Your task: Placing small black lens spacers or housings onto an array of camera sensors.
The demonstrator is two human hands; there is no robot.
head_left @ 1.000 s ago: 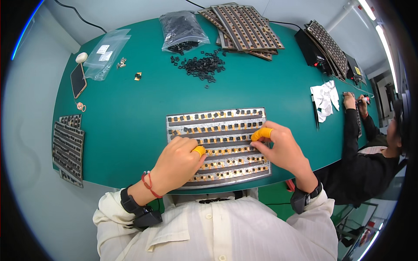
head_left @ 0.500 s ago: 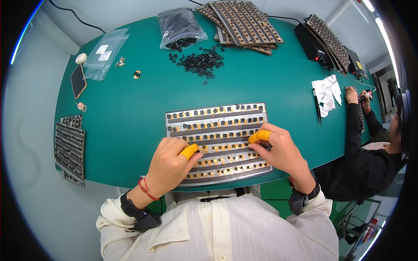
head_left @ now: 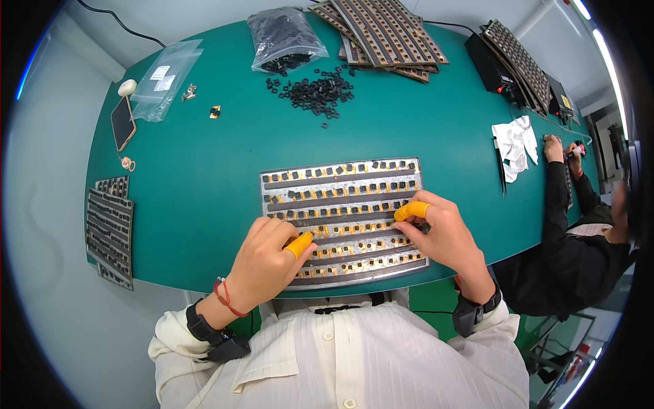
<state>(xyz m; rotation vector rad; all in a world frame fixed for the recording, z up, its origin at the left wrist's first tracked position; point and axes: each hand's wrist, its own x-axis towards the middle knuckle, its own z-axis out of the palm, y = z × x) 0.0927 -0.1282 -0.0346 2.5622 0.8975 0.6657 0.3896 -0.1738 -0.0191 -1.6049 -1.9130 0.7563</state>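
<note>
A grey metal tray [head_left: 272, 183] with rows of small black parts on gold-coloured seats lies near the front edge of the green table [head_left: 225, 150]. My left hand [head_left: 268, 261] rests on the tray's lower left part, its index finger in a yellow finger cot touching a row. My right hand [head_left: 436, 234] lies on the tray's right side, also with a yellow cot on one finger, fingers curled over the middle rows. Neither hand visibly holds anything.
A heap of loose black parts [head_left: 317, 92] and a bag of them [head_left: 283, 33] lie at the back. Stacked trays [head_left: 388, 31] sit behind. Another tray [head_left: 109, 228] lies at the left edge, a phone [head_left: 122, 123] nearby. A person in black [head_left: 565, 225] works at right.
Both hands have shifted slightly along the tray's rows; the left index finger now touches a row a little lower and further right. The tray has stayed put.
</note>
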